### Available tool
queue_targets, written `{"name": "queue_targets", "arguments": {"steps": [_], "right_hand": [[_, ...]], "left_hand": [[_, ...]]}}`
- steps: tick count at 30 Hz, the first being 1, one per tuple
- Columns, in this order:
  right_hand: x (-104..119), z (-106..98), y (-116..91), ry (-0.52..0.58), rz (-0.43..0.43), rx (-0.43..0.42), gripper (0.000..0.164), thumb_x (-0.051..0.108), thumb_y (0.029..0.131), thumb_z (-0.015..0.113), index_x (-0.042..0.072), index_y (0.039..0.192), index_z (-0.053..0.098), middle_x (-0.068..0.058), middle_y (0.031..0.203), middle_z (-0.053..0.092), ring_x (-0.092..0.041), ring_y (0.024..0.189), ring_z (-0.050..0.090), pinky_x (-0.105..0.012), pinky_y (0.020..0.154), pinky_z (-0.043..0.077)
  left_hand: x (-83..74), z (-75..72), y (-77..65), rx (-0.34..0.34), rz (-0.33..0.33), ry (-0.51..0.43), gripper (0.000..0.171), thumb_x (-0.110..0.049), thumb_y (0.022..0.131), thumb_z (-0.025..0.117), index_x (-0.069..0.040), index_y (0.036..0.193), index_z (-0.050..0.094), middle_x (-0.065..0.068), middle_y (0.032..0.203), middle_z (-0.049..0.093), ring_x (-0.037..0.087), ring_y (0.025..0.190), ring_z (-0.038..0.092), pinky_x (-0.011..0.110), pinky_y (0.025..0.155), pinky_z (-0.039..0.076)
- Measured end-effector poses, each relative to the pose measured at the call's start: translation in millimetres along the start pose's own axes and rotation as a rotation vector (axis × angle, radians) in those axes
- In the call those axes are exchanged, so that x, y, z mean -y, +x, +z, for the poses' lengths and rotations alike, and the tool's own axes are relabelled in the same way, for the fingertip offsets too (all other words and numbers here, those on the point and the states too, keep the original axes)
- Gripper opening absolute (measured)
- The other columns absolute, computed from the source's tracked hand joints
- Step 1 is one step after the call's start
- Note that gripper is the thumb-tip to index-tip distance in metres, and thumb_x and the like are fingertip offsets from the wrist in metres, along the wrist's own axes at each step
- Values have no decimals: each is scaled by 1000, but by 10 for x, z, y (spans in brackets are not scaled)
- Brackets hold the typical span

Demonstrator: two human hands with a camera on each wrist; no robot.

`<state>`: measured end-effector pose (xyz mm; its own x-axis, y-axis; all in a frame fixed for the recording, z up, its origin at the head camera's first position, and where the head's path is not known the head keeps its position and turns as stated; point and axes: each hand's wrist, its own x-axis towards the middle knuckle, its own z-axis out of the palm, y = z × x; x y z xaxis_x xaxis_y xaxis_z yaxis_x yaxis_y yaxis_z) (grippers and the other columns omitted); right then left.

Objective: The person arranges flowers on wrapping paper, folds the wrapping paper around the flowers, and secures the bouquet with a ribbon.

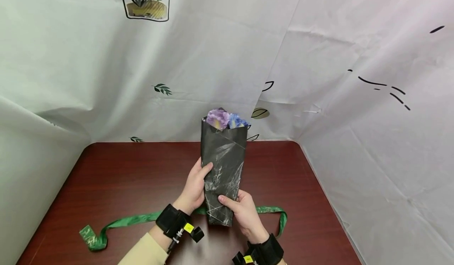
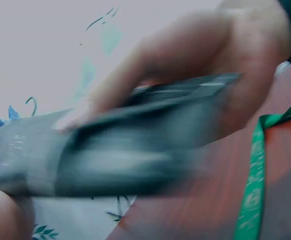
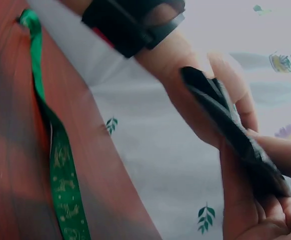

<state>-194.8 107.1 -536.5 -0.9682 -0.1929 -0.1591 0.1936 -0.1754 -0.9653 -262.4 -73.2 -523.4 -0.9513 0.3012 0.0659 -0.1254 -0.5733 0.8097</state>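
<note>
Seen from the head camera, a person's left hand (image 1: 193, 184) grips the side of a black-wrapped bouquet (image 1: 224, 151), thumb laid across the front, while the right hand (image 1: 245, 214) pinches it lower down near the base, thumb also in front. 1 purple flower (image 1: 217, 118) and 1 blue flower (image 1: 237, 121) show at the open top, beyond the fingers of both hands. A green ribbon (image 1: 136, 220) lies on the dark red table (image 1: 134, 178), running behind the wrap and out to either side of the hands.

In the left wrist view, the blurred wrap stretches between the 2 hands, the right thumb pressed along it; the ribbon lies off past the right hand's heel.

In the right wrist view, the wrap appears nearly edge-on between the right thumb and fingers, the patterned ribbon well apart from them.
</note>
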Motion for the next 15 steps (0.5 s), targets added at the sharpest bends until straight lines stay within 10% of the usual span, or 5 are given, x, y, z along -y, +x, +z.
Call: {"name": "queue_targets", "arguments": {"steps": [7,15], "right_hand": [[-24,-5,-23,-59,50,67,38,11,104,79,-7,137,72,-15,120,82,-16,102,81,-34,91,65],[-85,4,-18,-38,68,139,37,8,104,78,-8,136,72,-12,119,82,-16,102,80,-34,92,65]], "left_hand": [[-178,-153,66,-16,-111,-74,47,-33,124,43,-11,165,40,3,141,64,17,128,67,34,109,56],[-287,-257,107,35,-90,-144,41,-31,124,38,-13,161,40,-1,135,68,13,124,69,31,107,56]]}}
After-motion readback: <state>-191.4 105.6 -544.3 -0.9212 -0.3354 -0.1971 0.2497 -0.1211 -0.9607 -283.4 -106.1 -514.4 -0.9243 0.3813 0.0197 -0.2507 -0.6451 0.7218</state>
